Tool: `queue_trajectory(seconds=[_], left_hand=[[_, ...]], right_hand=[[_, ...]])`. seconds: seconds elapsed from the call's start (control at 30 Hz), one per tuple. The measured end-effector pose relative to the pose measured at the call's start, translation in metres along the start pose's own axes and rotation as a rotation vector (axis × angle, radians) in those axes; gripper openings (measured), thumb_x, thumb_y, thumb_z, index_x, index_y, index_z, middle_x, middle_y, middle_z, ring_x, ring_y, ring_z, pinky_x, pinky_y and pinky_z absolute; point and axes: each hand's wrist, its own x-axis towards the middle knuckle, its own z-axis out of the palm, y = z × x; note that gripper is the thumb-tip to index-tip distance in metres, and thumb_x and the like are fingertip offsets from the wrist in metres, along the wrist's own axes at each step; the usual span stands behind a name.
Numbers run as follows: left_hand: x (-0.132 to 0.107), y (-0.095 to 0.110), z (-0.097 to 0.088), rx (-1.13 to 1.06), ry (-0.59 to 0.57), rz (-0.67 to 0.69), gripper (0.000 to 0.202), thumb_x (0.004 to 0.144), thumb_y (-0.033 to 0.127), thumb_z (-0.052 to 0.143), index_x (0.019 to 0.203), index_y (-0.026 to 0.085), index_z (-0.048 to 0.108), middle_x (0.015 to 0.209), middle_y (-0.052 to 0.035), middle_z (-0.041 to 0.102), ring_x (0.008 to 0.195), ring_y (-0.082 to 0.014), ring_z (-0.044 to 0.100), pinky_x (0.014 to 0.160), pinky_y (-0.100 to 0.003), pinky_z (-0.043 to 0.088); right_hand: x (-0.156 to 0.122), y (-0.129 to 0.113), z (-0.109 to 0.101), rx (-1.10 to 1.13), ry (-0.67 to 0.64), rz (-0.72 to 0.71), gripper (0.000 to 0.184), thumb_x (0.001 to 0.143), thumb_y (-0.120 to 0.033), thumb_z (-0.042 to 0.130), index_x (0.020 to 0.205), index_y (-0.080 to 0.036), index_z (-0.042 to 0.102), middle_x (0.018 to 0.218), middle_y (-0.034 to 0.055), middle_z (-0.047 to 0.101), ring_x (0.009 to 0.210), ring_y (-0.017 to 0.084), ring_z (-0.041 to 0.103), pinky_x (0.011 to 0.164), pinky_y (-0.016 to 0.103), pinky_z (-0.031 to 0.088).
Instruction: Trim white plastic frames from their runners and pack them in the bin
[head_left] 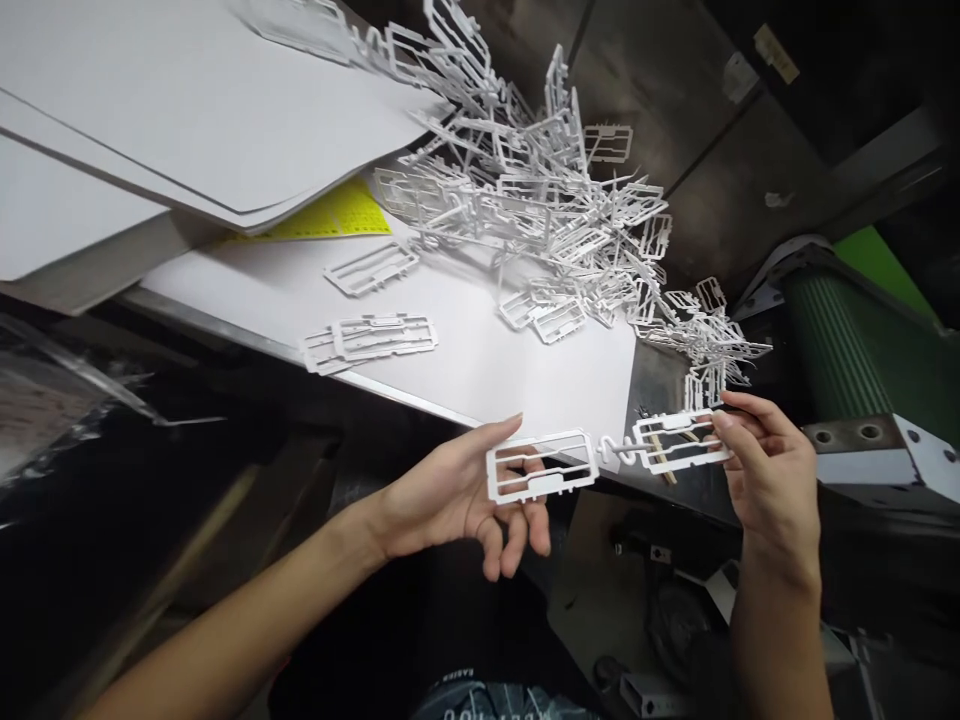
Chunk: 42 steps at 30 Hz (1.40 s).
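Two white plastic frames joined by a wavy runner form one moulded piece [541,485], held above the front edge of the table. My right hand [776,480] pinches its right end between thumb and fingers. At the left frame, my left hand [442,495] has its thumb raised apart and its fingers loosely curled behind the bars; whether they touch the plastic is unclear. On the white sheet [465,375] beyond lie loose frames [390,322], some overlapping, and another single frame [373,270]. A large tangled pile of similar pieces [540,215] spreads behind them.
Large white sheets [187,110] cover the left side, with a yellow printed sheet [337,212] under their edge. At the right stands a green ribbed belt [847,335] with a metal bracket [862,437]. A dark metal surface [645,60] lies behind the pile.
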Motion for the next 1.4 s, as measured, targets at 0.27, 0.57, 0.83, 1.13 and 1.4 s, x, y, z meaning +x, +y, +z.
queue_trajectory(seconds=[0.27, 0.57, 0.83, 1.13, 1.4], left_hand=[[-0.008, -0.001, 0.0, 0.086, 0.083, 0.145, 0.041, 0.096, 0.055, 0.066, 0.092, 0.014, 0.071, 0.084, -0.0131, 0.075, 0.063, -0.0179, 0.069, 0.052, -0.023, 0.058], [-0.028, 0.013, -0.017, 0.958, 0.823, 0.639, 0.067, 0.086, 0.056, 0.081, 0.142, 0.023, 0.063, 0.118, -0.0105, 0.075, 0.093, -0.0251, 0.072, 0.092, -0.035, 0.059], [-0.003, 0.002, -0.016, 1.659, 0.963, 1.022, 0.045, 0.099, 0.031, 0.069, 0.142, 0.02, 0.063, 0.132, -0.0125, 0.071, 0.122, -0.0304, 0.065, 0.111, -0.041, 0.049], [0.012, -0.004, 0.0, 1.751, 0.908, 1.077, 0.044, 0.099, 0.019, 0.068, 0.142, 0.017, 0.06, 0.126, -0.0135, 0.071, 0.117, -0.0298, 0.066, 0.106, -0.042, 0.051], [0.017, -0.006, 0.004, 1.827, 0.871, 1.163, 0.045, 0.098, 0.015, 0.071, 0.141, 0.014, 0.057, 0.122, -0.0113, 0.071, 0.112, -0.0248, 0.065, 0.102, -0.039, 0.056]], right_hand=[[0.003, 0.008, -0.005, -0.06, -0.024, -0.112, 0.03, 0.088, -0.046, 0.088, 0.101, -0.021, 0.076, 0.087, 0.0056, 0.077, 0.07, 0.02, 0.074, 0.064, 0.028, 0.062], [0.016, 0.058, -0.035, -0.689, -0.447, -0.232, 0.047, 0.085, -0.048, 0.084, 0.124, -0.023, 0.076, 0.137, 0.0108, 0.069, 0.128, 0.035, 0.064, 0.114, 0.052, 0.052], [0.01, 0.051, -0.04, -1.038, -0.669, -0.28, 0.065, 0.091, -0.036, 0.07, 0.153, -0.023, 0.056, 0.131, 0.0141, 0.06, 0.125, 0.037, 0.06, 0.107, 0.051, 0.054], [-0.033, -0.004, 0.002, -0.803, -0.7, -0.404, 0.053, 0.097, -0.019, 0.048, 0.149, -0.026, 0.052, 0.139, 0.01, 0.06, 0.129, 0.031, 0.057, 0.109, 0.045, 0.05], [-0.031, -0.013, 0.03, -0.61, -0.731, -0.268, 0.031, 0.105, -0.028, 0.051, 0.132, -0.023, 0.064, 0.118, 0.0069, 0.069, 0.106, 0.025, 0.067, 0.093, 0.035, 0.05]])
